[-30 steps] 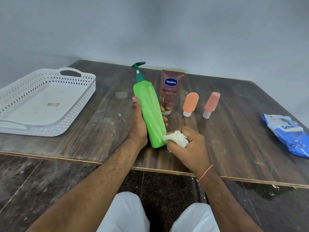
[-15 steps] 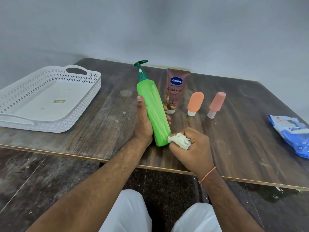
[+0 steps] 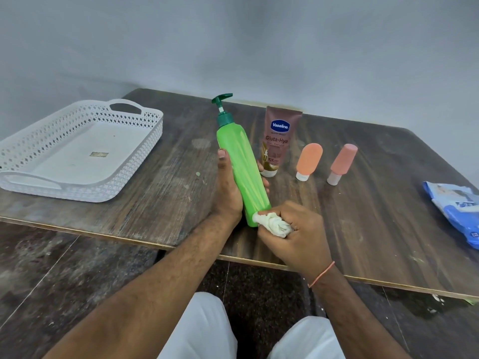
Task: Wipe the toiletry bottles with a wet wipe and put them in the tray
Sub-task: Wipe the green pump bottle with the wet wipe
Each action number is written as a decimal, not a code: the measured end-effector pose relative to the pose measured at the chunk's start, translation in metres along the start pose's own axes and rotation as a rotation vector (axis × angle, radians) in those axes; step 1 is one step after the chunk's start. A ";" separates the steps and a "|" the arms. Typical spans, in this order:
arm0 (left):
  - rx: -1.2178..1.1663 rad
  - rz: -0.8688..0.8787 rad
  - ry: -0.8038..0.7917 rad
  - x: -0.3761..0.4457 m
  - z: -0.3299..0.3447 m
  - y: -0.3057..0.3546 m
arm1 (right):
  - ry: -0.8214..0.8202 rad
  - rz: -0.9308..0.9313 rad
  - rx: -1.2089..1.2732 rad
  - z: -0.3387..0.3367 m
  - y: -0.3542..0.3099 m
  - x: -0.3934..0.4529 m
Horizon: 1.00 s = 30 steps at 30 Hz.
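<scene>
Since the earlier frame our wet wipe [image 3: 272, 224] stays at the green pump bottle [image 3: 241, 172] base, left hand [image 3: 228, 187] gripping the tilted bottle above the desk [image 3: 155, 182], right hand [image 3: 298, 229] clutching the wipe, white tray [image 3: 145, 151] well apart at left.

Scuffed dark wooden table [image 3: 363, 203] against plain grey wall [image 3: 233, 42], mottled dark floor [image 3: 64, 275]

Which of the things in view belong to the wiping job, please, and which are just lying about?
Part of the job: green pump bottle held by the left hand; crumpled wet wipe in the right hand; Vaseline tube; orange travel bottle; pink travel bottle; white tray; blue wipes pack.

Just there: wooden table; dark floor.
</scene>
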<state>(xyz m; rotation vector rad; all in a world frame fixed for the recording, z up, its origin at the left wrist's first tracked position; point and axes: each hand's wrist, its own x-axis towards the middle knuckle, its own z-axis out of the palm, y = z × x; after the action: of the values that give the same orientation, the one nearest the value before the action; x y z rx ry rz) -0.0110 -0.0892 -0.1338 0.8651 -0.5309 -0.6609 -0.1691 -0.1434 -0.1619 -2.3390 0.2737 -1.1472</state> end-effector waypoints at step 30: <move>-0.015 0.030 -0.056 -0.001 0.000 0.001 | 0.157 -0.011 -0.087 0.009 -0.006 0.004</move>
<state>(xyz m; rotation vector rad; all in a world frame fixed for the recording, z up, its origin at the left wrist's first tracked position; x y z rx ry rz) -0.0118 -0.0882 -0.1335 0.8251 -0.5877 -0.6621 -0.1595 -0.1365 -0.1601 -2.3304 0.3736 -1.3522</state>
